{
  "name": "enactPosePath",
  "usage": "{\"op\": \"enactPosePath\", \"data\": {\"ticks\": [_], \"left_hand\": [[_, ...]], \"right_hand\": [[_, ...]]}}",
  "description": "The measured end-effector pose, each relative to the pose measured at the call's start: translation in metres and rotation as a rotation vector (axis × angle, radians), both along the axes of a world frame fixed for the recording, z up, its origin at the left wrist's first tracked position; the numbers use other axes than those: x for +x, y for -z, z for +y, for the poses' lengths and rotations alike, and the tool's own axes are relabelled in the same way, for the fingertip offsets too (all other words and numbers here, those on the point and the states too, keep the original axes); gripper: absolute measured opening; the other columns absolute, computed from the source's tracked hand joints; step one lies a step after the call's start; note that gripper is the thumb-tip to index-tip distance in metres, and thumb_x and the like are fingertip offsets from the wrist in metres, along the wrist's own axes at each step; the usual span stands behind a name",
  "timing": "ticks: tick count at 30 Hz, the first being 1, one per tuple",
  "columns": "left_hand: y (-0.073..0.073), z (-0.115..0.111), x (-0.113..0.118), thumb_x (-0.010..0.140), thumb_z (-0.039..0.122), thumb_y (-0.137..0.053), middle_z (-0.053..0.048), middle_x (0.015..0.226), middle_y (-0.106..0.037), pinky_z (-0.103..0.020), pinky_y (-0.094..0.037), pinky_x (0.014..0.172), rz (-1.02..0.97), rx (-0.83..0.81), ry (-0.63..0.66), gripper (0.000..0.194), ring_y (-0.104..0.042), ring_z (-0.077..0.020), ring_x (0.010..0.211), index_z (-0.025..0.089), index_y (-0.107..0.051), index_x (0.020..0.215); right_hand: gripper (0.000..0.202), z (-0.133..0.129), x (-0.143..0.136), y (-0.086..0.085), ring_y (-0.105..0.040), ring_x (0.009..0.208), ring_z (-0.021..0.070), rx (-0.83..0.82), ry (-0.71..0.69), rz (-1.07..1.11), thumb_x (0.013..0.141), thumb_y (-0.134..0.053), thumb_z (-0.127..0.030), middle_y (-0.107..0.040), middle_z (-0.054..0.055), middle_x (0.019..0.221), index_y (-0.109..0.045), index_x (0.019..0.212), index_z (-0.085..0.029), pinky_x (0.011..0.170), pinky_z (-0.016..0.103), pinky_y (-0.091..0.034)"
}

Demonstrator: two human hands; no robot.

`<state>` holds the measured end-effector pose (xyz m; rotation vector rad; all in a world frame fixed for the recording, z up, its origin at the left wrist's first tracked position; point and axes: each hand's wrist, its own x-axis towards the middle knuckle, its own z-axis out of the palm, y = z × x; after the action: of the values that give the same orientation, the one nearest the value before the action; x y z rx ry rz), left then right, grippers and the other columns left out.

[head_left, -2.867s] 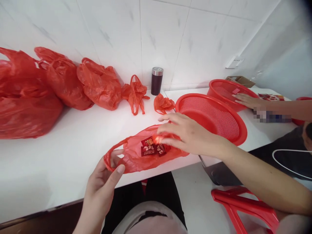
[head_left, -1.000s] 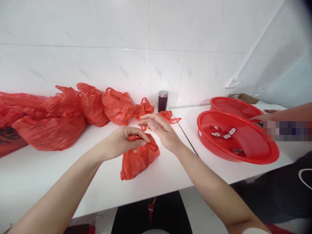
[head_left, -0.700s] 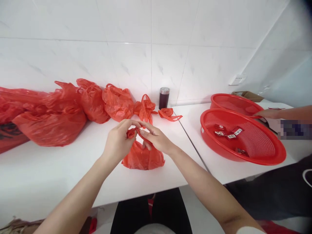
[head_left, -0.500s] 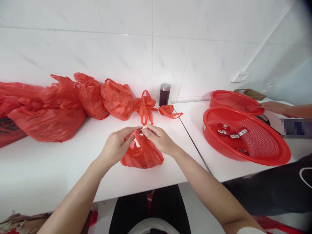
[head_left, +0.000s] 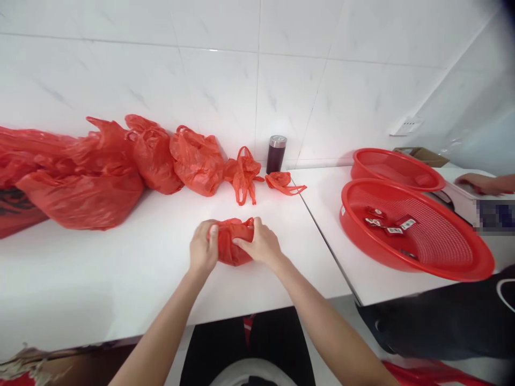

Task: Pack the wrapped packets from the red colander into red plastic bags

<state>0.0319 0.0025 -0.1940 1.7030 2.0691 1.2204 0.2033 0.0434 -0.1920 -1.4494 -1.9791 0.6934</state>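
Note:
A small red plastic bag point(head_left: 234, 249) rests on the white table in front of me, gathered into a compact bundle. Its left side is gripped by my left hand point(head_left: 204, 246), thumb on top. My right hand point(head_left: 260, 244) clasps the right side, with the thumb lying across the front of the bag. What the bag contains is hidden. Just behind it lie a loose red bag with upright handles point(head_left: 243, 174) and a smaller crumpled red bag point(head_left: 281, 181).
Several filled red bags point(head_left: 197, 161) line the wall at left. A dark tumbler point(head_left: 276, 154) stands at the back. To the right, a red basket point(head_left: 442, 236) holds small packets; another red basket point(head_left: 398, 166) sits behind it. A co-worker's hand point(head_left: 477, 183) is at far right.
My hands have left the bag's handles at the top and now clasp its two sides, pressing it smaller. The co-worker's hand has moved right, out of the rear basket.

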Motion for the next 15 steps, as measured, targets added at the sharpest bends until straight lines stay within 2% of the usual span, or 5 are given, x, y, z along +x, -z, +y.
{"op": "enactPosePath", "data": {"ticks": [3, 6, 10, 15], "left_hand": [[0.002, 0.02, 0.004, 0.096, 0.045, -0.028, -0.006, 0.082, -0.068, -0.034, -0.046, 0.07, 0.115, -0.124, 0.028, 0.038, -0.064, -0.0248, 0.078, 0.022, -0.058, 0.092], [-0.003, 0.037, -0.006, 0.097, 0.048, -0.021, -0.006, 0.073, -0.065, -0.033, -0.042, 0.064, 0.19, -0.205, -0.006, 0.044, -0.063, -0.0263, 0.071, 0.022, -0.057, 0.1], [-0.006, 0.063, -0.02, 0.098, 0.046, -0.017, -0.007, 0.077, -0.066, -0.033, -0.043, 0.064, 0.259, -0.323, -0.018, 0.048, -0.063, -0.0245, 0.075, 0.021, -0.059, 0.1], [0.01, 0.094, -0.027, 0.094, 0.046, -0.045, -0.006, 0.091, -0.065, -0.036, -0.051, 0.073, 0.342, -0.476, -0.05, 0.038, -0.063, -0.0171, 0.077, 0.014, -0.06, 0.106]], "right_hand": [[0.026, -0.001, -0.006, 0.013, -0.062, 0.079, 0.0236, 0.037, 0.025, -0.04, 0.086, -0.052, -0.042, -0.064, 0.006, 0.086, -0.041, 0.097, -0.022, 0.068, 0.031, -0.041], [0.019, 0.013, 0.004, 0.021, -0.061, 0.071, 0.0181, 0.012, 0.048, 0.0, 0.091, -0.042, -0.043, -0.063, 0.0, 0.083, -0.038, 0.095, -0.024, 0.063, 0.027, -0.041], [0.018, 0.042, 0.017, 0.025, -0.058, 0.068, 0.0144, -0.003, 0.091, -0.008, 0.09, -0.043, -0.043, -0.06, -0.004, 0.082, -0.038, 0.092, -0.026, 0.058, 0.023, -0.038], [0.017, 0.067, 0.02, 0.035, -0.057, 0.065, 0.0164, 0.011, 0.149, -0.15, 0.089, -0.048, -0.04, -0.06, -0.003, 0.075, -0.041, 0.093, -0.025, 0.055, 0.024, -0.031]]}}
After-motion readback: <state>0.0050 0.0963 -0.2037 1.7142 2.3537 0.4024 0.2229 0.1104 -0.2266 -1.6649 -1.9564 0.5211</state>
